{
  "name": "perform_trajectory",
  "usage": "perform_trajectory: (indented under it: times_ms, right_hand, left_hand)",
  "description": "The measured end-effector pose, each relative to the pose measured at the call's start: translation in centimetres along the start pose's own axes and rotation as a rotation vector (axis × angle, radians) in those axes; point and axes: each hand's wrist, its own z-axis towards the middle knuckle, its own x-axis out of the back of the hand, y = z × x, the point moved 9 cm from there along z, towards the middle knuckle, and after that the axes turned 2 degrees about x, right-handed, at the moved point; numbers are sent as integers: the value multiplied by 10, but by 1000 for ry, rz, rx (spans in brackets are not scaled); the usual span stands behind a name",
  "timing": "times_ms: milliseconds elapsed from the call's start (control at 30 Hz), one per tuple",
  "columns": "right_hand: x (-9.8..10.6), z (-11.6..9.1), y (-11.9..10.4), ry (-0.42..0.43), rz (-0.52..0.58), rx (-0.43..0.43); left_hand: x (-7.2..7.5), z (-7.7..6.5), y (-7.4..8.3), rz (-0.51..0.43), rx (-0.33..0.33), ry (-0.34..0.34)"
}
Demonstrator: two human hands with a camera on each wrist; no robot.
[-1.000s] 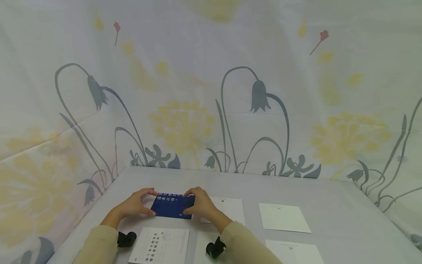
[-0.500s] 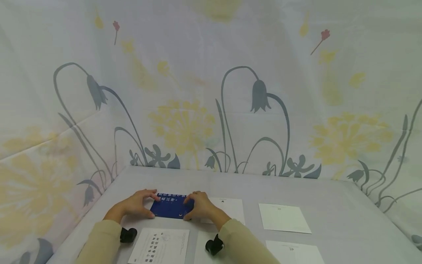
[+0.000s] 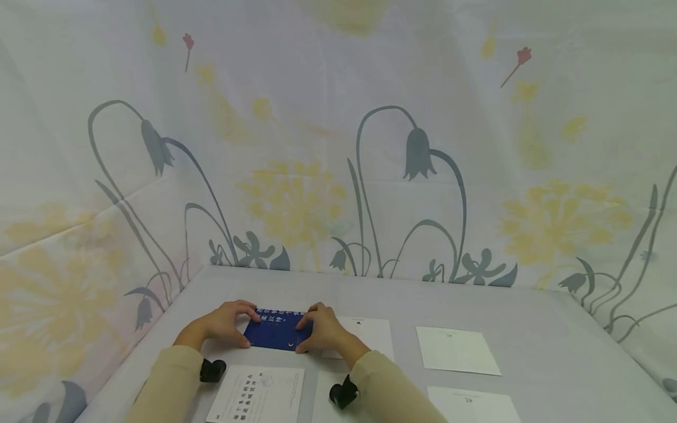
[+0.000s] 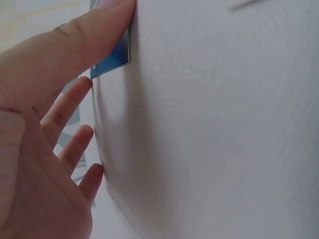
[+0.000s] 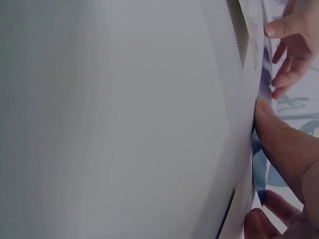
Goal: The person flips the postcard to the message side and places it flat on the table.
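A blue postcard [image 3: 277, 336] with white characters and a small crescent lies flat on the pale table, left of centre. My left hand [image 3: 223, 325] holds its left end, thumb at the near corner and index finger over the far part. The right end is held by my right hand [image 3: 325, 332], with the thumb at the near edge and a fingertip on top. In the left wrist view, the thumb [image 4: 65, 50] covers much of the blue postcard's corner [image 4: 113, 60], and other fingers spread beyond it. The right wrist view shows the postcard [image 5: 258, 172] edge-on beside the right thumb.
A white card with dark characters [image 3: 272, 392] lies nearer me. Another white card [image 3: 370, 332] is partly behind my right hand. Two more lie right, one farther [image 3: 457, 351] and one nearer [image 3: 473, 405]. A flower-printed cloth [image 3: 317, 147] stands behind the table.
The left fingers have shifted slightly further over the blue postcard and now cover part of its writing. The left forearm has moved a little to the right. The postcard stays nearly in place.
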Motion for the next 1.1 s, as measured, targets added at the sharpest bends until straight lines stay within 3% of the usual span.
perform_trajectory:
  times_ms: [267,433,600,767,900,1100]
  right_hand:
    - [8,-1,-11,69,-4,57]
    - [16,-2,-13,152,18,57]
    - [19,-4,-8,178,111,19]
    - [21,-6,-10,200,187,45]
    - [24,-7,-10,233,245,61]
    - [31,-10,-2,291,414,46]
  left_hand:
    - [-1,0,-2,-37,23,21]
    - [1,1,-7,-73,67,90]
    - [3,-3,-11,-150,127,162]
    - [9,-8,-18,-210,198,226]
    - [13,-12,-19,-248,186,260]
    - [20,-16,-21,-412,150,291]
